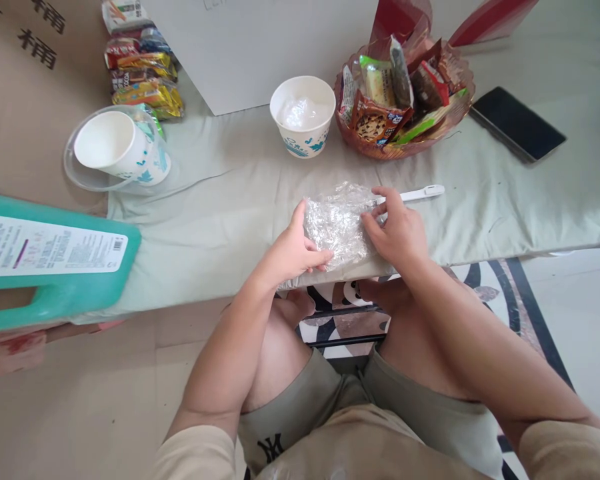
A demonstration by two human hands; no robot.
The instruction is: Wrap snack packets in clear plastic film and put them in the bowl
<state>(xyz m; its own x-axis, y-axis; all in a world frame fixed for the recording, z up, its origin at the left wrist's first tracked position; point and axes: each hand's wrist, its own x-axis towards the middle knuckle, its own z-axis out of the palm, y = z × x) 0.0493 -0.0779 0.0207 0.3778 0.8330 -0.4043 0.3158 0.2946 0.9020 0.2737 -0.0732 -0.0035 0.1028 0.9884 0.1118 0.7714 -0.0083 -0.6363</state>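
Observation:
A crinkled, shiny piece of clear bubble wrap [341, 223] lies on the cloth near the front edge. My left hand [300, 243] grips its left side, thumb and fingers spread around the edge. At the opposite side, my right hand [397, 227] has its fingers curled onto the wrap. A slim white plastic handle [424, 193] sticks out from behind my right hand; its other end is hidden. Beyond the wrap stands a paper cup [303, 140] with a blue leaf print and clear crinkled plastic inside.
A glass bowl [395, 148] of packaged snacks stands at the back, with a phone [517, 123] to its right. Leftward, another paper cup [147, 163] lies tilted in a clear plastic bowl [70, 163]. A green jug [125, 267] and stacked snack packs [147, 93] are also there.

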